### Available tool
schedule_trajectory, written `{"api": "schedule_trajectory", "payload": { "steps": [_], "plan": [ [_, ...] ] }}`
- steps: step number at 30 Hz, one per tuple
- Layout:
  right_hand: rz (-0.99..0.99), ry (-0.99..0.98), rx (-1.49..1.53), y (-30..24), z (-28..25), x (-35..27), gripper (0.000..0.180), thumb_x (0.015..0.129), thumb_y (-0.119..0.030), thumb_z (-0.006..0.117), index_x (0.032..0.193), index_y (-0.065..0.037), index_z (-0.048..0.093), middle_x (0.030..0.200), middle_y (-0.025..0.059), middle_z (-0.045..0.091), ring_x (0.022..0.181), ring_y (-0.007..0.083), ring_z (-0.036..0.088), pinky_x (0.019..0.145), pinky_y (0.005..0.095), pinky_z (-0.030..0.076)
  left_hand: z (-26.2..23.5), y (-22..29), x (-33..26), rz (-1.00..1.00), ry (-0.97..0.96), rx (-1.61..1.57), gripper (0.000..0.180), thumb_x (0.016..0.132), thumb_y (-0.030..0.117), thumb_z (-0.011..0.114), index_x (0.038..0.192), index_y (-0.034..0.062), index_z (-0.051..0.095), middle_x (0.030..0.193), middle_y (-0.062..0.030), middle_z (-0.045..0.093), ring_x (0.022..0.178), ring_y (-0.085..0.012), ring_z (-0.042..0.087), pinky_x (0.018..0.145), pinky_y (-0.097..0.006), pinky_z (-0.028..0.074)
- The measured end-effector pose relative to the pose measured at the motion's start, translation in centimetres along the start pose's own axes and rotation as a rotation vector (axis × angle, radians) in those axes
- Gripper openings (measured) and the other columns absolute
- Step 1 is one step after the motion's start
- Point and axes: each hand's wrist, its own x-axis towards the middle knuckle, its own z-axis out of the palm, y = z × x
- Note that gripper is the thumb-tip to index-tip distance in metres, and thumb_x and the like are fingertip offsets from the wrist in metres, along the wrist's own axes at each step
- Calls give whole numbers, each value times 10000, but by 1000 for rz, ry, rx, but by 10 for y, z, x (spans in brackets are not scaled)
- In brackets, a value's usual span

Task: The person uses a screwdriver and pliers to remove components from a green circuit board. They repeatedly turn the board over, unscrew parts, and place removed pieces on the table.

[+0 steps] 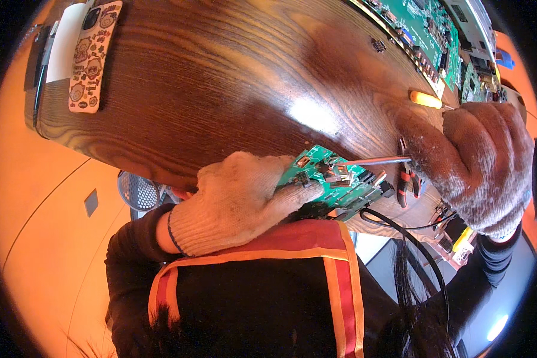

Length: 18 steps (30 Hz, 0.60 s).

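My left hand [238,200], in a pale knitted work glove, grips a green circuit board [355,197] by its left side, the thumb lying over its face. The board is tilted at the near edge of the table and carries metal connectors and small parts. In my right hand [477,161], gloved and closed, is a screwdriver [379,160]; its metal shaft points left, and its tip meets or hovers over the parts near the board's upper edge. The glove hides its handle. Pliers [403,188] with red and black grips lie between the board and my right hand.
The brown wooden table [221,77] bears a patterned phone case [92,56] at the far left. A yellow-handled tool [425,99] lies beyond my right hand. Larger green circuit boards [426,36] stand at the far right. A black cable [409,235] hangs near my right forearm.
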Motion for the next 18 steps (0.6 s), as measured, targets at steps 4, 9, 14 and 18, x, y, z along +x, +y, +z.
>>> {"api": "schedule_trajectory", "payload": {
  "steps": [4, 9, 14, 18],
  "plan": [
    [-55, 10, -126, -2, -3, 8, 527, 655, -193, 693, 1178, -133, 698, 885, 71, 592, 790, 248, 640, 698, 408, 523, 2, -4, 4, 59, 6, 18, 303, 948, 411, 657, 1164, 212, 733, 815, -171, 709, 737, -374, 708, 658, -449, 549],
    [-266, 71, -414, 0, -7, 21, 396, 751, -173, 715, 1138, -89, 711, 915, 101, 621, 877, 263, 669, 788, 434, 571, 3, -8, 9, 152, -8, 30, 274, 955, 372, 661, 1158, 202, 733, 816, -170, 707, 734, -379, 703, 658, -438, 552],
    [-286, 34, -289, 8, 4, 30, 314, 792, -181, 712, 1090, -83, 706, 845, 88, 614, 790, 241, 656, 706, 405, 546, 0, -9, 14, 94, -80, 63, 271, 964, 346, 663, 1168, 180, 729, 855, -169, 723, 773, -357, 719, 684, -409, 551],
    [-249, -60, -5, 21, 17, 40, 252, 824, -187, 709, 1051, -78, 702, 788, 77, 608, 720, 224, 646, 640, 383, 525, 5, -14, 21, 104, -25, -55, 279, 969, 346, 661, 1165, 162, 733, 836, -171, 718, 762, -318, 734, 683, -401, 546]
  ]
}}
